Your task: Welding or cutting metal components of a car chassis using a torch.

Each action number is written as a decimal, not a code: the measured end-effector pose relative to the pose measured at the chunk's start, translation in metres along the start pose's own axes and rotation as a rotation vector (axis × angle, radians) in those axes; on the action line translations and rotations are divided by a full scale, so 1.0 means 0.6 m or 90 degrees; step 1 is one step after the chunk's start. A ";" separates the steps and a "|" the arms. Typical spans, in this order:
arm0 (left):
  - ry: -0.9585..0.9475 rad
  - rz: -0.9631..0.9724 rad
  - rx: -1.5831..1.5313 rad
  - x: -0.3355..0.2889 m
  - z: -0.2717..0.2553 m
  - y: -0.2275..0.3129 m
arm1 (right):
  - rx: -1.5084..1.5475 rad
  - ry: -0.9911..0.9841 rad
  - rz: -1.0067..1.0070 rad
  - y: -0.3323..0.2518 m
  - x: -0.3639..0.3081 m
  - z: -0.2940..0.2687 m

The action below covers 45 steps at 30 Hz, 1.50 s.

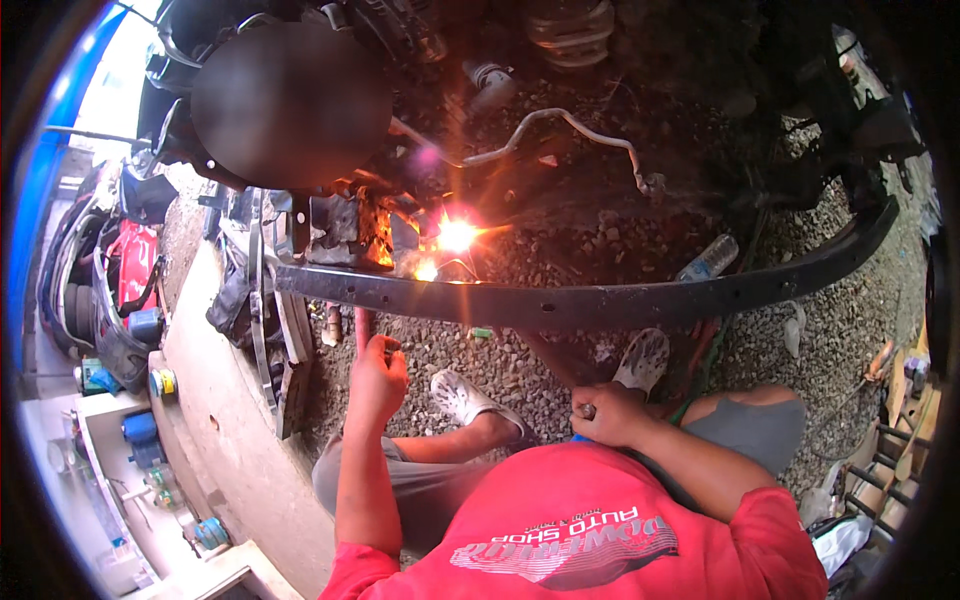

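My left hand (378,385) is raised just below the left end of a black curved bumper beam (560,300). Its fingers are curled around a reddish, stick-like thing (362,330) that runs up to the beam. My right hand (612,413) is closed near my knee; a small dark round end shows at its thumb side, but what it grips is unclear. A dark brown bar-like shape (548,352) lies between that hand and the beam. Behind the beam burns a bright welding arc (457,236), with orange glow on the metal bracket (340,228) beside it.
A bent metal pipe (555,115) hangs beyond the beam. A plastic bottle (708,258) lies on the gravel (480,352). A large dark oval (290,105) is blurred. Car parts (125,265) stand at left, above a pale box (130,490). A rack (885,465) is at right.
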<state>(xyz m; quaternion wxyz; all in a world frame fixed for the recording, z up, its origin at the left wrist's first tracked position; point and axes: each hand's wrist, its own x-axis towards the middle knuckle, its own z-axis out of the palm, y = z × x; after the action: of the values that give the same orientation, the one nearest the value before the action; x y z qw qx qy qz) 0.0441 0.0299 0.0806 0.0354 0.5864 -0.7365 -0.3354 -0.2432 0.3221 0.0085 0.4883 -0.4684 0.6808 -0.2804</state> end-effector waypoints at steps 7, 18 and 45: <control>0.081 -0.031 -0.151 -0.073 -0.003 -0.034 | -0.003 0.008 -0.023 0.010 -0.011 0.004; 0.151 0.048 -0.241 -0.112 0.018 -0.016 | 0.002 -0.071 -0.084 -0.008 -0.046 -0.015; -0.060 0.427 0.267 -0.129 0.105 0.067 | 0.034 -0.051 -0.062 -0.006 -0.067 -0.020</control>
<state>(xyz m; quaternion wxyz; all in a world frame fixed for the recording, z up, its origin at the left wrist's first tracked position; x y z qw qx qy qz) 0.0065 0.1308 0.0799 -0.0115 0.2916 -0.9405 -0.1738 -0.2498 0.3562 0.0321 0.5131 -0.4985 0.6297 -0.3029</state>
